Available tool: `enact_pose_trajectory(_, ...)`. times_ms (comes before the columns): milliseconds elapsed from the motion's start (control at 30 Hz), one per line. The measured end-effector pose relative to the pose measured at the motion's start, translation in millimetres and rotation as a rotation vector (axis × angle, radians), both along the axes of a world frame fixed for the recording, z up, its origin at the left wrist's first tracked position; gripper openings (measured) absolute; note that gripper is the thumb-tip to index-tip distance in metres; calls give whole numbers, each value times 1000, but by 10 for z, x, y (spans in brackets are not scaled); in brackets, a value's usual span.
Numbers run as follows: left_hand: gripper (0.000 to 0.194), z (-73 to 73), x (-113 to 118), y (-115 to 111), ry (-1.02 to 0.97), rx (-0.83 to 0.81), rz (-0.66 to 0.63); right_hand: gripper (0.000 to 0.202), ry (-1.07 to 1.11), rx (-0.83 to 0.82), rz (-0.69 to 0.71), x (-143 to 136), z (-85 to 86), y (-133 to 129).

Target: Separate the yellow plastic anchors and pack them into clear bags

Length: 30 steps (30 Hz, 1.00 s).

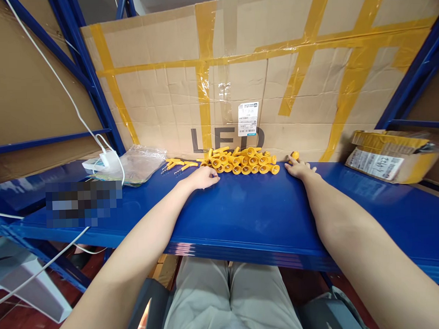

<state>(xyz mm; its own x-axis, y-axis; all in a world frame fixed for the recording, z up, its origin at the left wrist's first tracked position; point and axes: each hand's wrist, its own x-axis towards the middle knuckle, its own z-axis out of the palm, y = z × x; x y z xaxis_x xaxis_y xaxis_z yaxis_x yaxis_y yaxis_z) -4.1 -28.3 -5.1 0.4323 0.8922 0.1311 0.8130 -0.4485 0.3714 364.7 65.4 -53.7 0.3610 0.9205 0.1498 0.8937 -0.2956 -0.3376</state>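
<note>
Several yellow cup-shaped pieces (245, 160) are stacked in a row at the back of the blue shelf. At the left end of this stack my left hand (205, 177) rests with its fingers curled together; what they hold, if anything, is too small to make out. My right hand (299, 168) lies to the right of the stack, fingers spread. Just behind its fingers sits a single yellow piece (294, 155). Left of the stack lie several yellow handles with metal corkscrew spirals (177, 165).
A taped cardboard sheet (160, 104) stands behind the blue shelf (250, 211). On the left are plastic bags (136, 165), a white power adapter (104, 160) with cables and a blurred dark object (84, 203). A small taped box (388, 157) stands at the right.
</note>
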Motion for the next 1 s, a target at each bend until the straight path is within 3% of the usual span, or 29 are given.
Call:
enact_pose_trajectory(233,28,9,57,-26,71,46,-24,61,4,-59,-4,30,38,29)
enact_pose_trajectory(333,27,-3,46,2,117,77,24,60,8,-54,-12,25,54,23)
enact_pose_trajectory(433,26,-22,-43,65,195,136,193,59,19,-59,-18,-1,71,-2)
enact_pose_trajectory(533,34,-48,-218,147,278,225,447,57,40,-35,-40,-15,77,-21)
enact_pose_trajectory(600,46,-72,-358,201,304,195,610,56,59,14,-51,-6,72,-23)
enact_pose_trajectory(667,53,-100,-481,247,297,100,691,55,80,71,-53,13,60,-19)
enact_pose_trajectory(767,51,-133,-584,292,266,15,678,52,106,154,-44,40,38,-18)
enact_pose_trajectory(1000,21,-106,-552,294,256,160,622,29,106,289,-84,52,8,-20)
